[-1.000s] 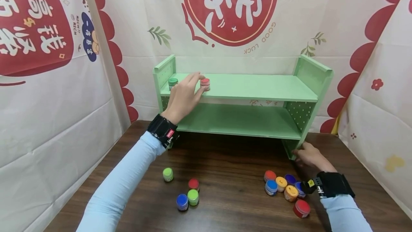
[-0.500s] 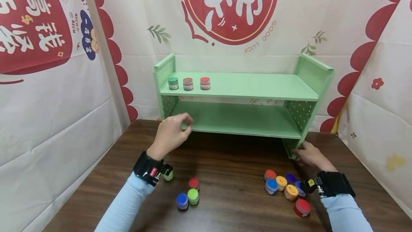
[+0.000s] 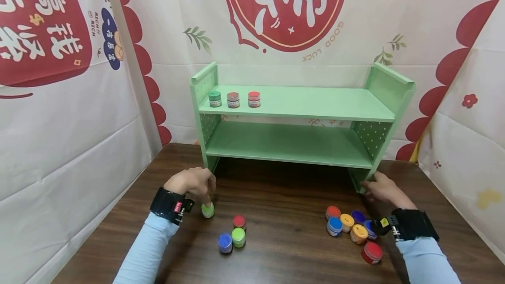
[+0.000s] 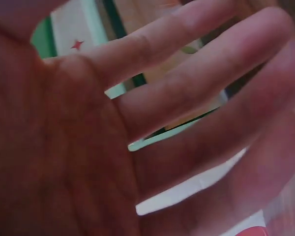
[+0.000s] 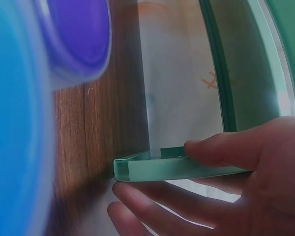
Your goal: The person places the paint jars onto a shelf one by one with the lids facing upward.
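One lime jar (image 3: 208,211); left hand (image 3: 193,183) lowered to it

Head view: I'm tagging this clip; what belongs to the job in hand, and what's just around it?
Likely the job:
green shelf, held by the right hand
three jars on top
lime jar under the left hand
probably other jars on the table

Just around:
printed cloths
wrist straps
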A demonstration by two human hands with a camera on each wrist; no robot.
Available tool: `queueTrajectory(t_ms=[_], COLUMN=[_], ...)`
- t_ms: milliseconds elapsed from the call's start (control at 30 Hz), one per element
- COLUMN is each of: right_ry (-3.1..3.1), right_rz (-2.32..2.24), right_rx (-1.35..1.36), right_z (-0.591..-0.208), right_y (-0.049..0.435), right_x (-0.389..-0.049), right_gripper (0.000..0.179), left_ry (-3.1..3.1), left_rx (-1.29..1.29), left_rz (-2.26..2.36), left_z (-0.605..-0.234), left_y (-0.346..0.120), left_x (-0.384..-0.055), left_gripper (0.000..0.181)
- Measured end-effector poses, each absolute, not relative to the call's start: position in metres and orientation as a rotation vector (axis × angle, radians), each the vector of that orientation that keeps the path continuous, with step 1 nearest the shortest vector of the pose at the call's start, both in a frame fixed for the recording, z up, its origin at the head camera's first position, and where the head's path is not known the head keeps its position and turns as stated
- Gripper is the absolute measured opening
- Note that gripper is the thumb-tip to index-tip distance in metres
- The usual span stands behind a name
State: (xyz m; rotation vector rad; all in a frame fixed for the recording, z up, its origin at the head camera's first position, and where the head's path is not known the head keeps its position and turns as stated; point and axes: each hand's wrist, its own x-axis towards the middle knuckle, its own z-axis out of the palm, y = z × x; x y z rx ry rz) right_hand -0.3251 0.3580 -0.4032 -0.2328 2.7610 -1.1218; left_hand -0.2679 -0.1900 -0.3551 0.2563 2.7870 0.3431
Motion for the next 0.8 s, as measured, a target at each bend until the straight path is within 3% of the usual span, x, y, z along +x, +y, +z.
queueTrajectory(t_ms=[300,800], right_ry=[2.776,2.759], right_rz=[-1.098,-1.102], right_rx=[-0.242,-0.223], right_z=[-0.4,-0.402], right_y=[0.356,0.357], right_x=[-0.324,-0.325], right_gripper=[0.037,0.036], left_ry=[2.731,2.97], left_rx=[0.208,0.438], left_rz=[0.367,0.393], left_z=[-0.368,-0.386], left_y=[-0.187,-0.171], left_x=[-0.273,-0.286], left_gripper=[0.035,0.02])
